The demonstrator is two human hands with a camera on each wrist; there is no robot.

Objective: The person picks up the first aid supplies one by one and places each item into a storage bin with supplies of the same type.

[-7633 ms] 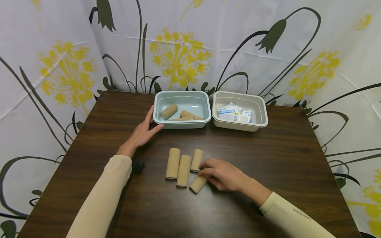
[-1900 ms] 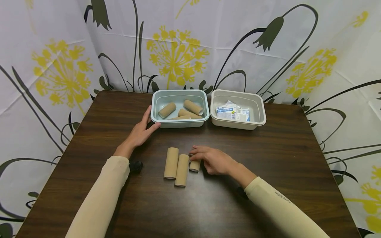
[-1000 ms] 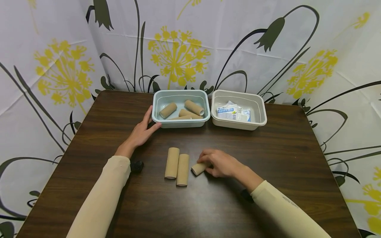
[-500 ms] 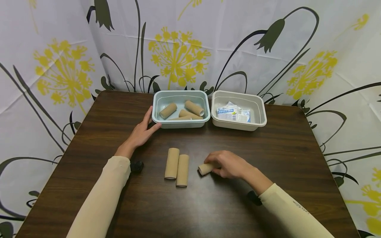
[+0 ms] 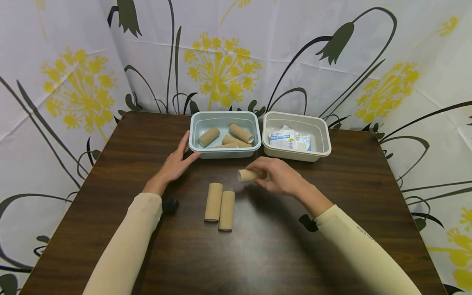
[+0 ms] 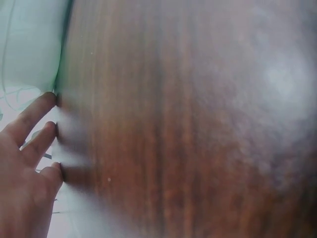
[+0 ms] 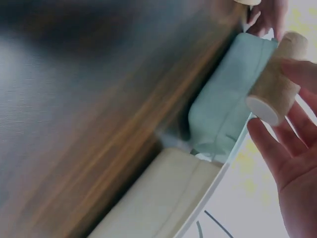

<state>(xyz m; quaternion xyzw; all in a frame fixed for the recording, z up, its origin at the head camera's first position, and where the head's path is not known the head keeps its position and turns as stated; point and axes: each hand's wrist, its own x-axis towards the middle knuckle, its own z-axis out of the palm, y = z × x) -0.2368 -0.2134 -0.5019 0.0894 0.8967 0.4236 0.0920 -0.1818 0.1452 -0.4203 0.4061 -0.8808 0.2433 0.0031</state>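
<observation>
My right hand (image 5: 277, 175) grips a short cardboard tube (image 5: 248, 175) between thumb and fingers, lifted above the table in front of the bins. The right wrist view shows this cardboard tube (image 7: 280, 77) with one open end facing the camera. At the left end of the light blue bin (image 5: 225, 154), my left hand (image 5: 174, 164) rests with fingers spread, thumb at the front corner. Inside that bin lie several cardboard tubes (image 5: 241, 133). Two longer cardboard tubes (image 5: 213, 202) lie side by side on the table, between my hands. In the left wrist view, fingertips of my left hand (image 6: 29, 163) meet the tabletop.
A beige bin (image 5: 297, 155) stands right of the blue one, holding white and blue printed packets (image 5: 287, 138). Both bins sit near the back edge of the dark wooden table (image 5: 332, 184). A flower-patterned curtain (image 5: 155, 53) hangs behind.
One short tube went from the table into the blue bin. My right hand then picked up another, pulled it rightward, and has raised it toward the bins. My left hand stays put.
</observation>
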